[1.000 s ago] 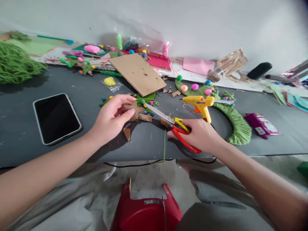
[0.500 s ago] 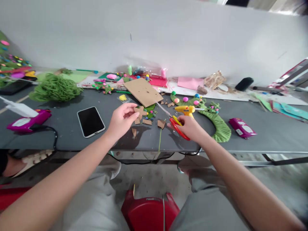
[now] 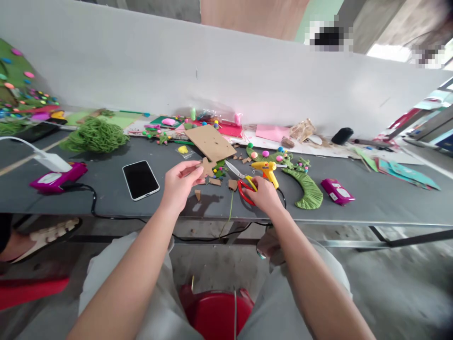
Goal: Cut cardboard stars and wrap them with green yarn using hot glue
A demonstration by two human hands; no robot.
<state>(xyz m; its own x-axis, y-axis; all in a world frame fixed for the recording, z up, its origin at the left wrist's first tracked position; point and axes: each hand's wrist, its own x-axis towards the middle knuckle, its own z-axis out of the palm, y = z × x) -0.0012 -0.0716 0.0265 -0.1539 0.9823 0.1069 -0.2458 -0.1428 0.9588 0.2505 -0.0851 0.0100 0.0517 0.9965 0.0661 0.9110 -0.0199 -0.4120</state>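
Between thumb and fingers of my left hand (image 3: 180, 184) is a small star-shaped cardboard cutout (image 3: 208, 167), raised above the table. My right hand (image 3: 264, 192) is closed around the red and yellow handles of a pair of scissors (image 3: 247, 192); the blades point away and to the left. Under and between the hands lie several cardboard scraps (image 3: 214, 181). A square cardboard sheet (image 3: 210, 142) lies just beyond them. Close behind my right hand rests a yellow glue gun (image 3: 265, 167). Right of it is a curved piece wrapped in green yarn (image 3: 309, 191), decorated with pom-poms at its far end.
A phone (image 3: 140, 180) lies left of my hands, near a purple power socket (image 3: 58, 177) with a charger and cable. Behind is a heap of green yarn (image 3: 95, 135). Another purple box (image 3: 337, 191) sits at right. A white partition (image 3: 148, 61) stands behind the table (image 3: 382, 198).
My view has tilted up and shifted. The scissors have turned in my right hand, their handles now further left and blades slightly apart. The star stays in my left hand.
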